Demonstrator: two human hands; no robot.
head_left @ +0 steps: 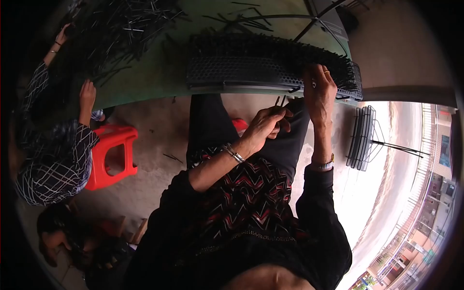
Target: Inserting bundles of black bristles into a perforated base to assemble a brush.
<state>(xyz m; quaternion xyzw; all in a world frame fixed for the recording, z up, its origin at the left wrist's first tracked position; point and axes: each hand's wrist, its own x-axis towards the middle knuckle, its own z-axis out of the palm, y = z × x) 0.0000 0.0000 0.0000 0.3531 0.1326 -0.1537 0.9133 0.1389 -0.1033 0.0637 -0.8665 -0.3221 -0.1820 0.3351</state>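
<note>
A long black perforated panel point(232, 71) lies along the near edge of the green table, with a dense row of short black pieces point(246, 44) bristling along its far side. At the panel's right end, my right hand point(321, 92) is closed with its fingertips pinched against the holes and pieces; what sits between them is hidden. Lower and to the left, over my lap, my left hand point(268, 124) is closed around a few thin black sticks point(280, 101) whose tips poke up past the fingers. It stays apart from the panel.
Loose black sticks point(137, 29) are heaped on the green table point(145, 79) at the far left. Thin black rods point(316, 20) curve above the panel. A co-worker's hand point(87, 99) rests at the table edge, near a red stool point(126, 145). A slatted rack point(361, 138) stands at right.
</note>
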